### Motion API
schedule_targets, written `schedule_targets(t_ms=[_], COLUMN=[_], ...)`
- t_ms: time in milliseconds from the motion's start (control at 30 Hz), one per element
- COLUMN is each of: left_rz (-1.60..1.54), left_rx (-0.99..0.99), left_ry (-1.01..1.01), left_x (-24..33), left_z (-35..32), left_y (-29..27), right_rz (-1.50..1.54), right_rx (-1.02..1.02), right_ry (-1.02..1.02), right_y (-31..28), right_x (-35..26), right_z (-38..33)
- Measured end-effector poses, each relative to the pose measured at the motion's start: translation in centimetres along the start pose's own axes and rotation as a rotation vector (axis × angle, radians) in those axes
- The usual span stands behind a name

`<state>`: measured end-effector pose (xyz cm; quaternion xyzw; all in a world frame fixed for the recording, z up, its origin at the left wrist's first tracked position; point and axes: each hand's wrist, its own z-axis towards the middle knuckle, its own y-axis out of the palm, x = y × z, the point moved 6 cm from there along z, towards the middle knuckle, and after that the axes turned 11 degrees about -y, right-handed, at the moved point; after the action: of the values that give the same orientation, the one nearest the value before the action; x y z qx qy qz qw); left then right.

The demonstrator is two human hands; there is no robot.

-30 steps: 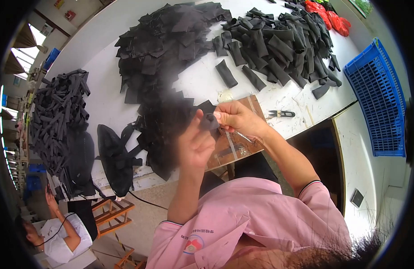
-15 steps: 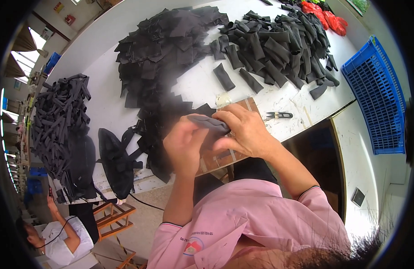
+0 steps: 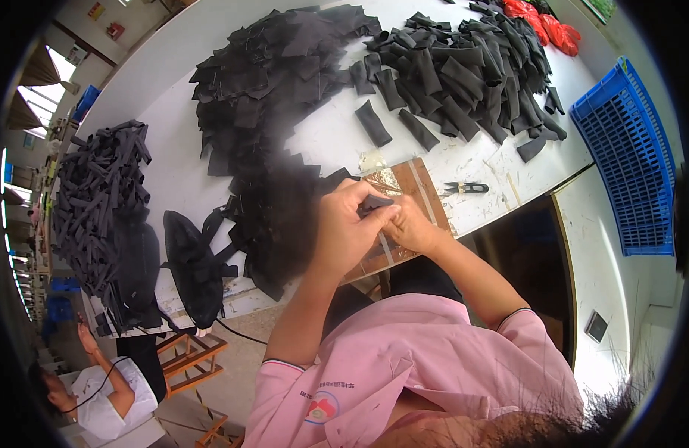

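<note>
Both hands, left hand (image 3: 344,235) and right hand (image 3: 412,228), are pinching one small black fabric piece (image 3: 374,203) in a clenched grip, above the wooden board (image 3: 415,187) near the tabletop (image 3: 337,142) edge.

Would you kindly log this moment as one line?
left hand: holds black fabric piece | right hand: pinches same piece | below: wooden board | nearby: snips, black piles

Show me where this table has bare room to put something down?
Bare white table lies between the strip heap at left and the flat-piece pile. A smaller patch sits around the snips, below the rolled pieces. It is crowded at the wooden board, where both hands work.
</note>
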<state>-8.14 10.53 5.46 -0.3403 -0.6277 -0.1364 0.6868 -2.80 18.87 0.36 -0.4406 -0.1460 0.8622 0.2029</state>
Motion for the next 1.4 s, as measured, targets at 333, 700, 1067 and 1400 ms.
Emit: schedule_targets(t_ms=[333,700,1067,1400], left_rz=[-0.719,-0.963,-0.124,0.901], left_rx=[0.153,0.237,0.398,0.14], left_ry=[0.205,0.112,-0.077,-0.099], left_x=[-0.5,-3.4,-8.7,-8.7], left_z=[-1.5,-2.2,-4.4,-9.0], left_y=[-2.7,-4.0,-5.1,-1.6], right_rz=[-0.325,-0.366,0.754,0.569], right_rx=[-0.264,-0.157,0.226,0.247], right_ry=[0.117,-0.044,0.266,0.778], right_y=[-1.2,-0.8,-6.9,0.1], right_x=[-1.6,-2.8,-0.4,0.9], right_z=[2.8,3.1,9.3,-6.7])
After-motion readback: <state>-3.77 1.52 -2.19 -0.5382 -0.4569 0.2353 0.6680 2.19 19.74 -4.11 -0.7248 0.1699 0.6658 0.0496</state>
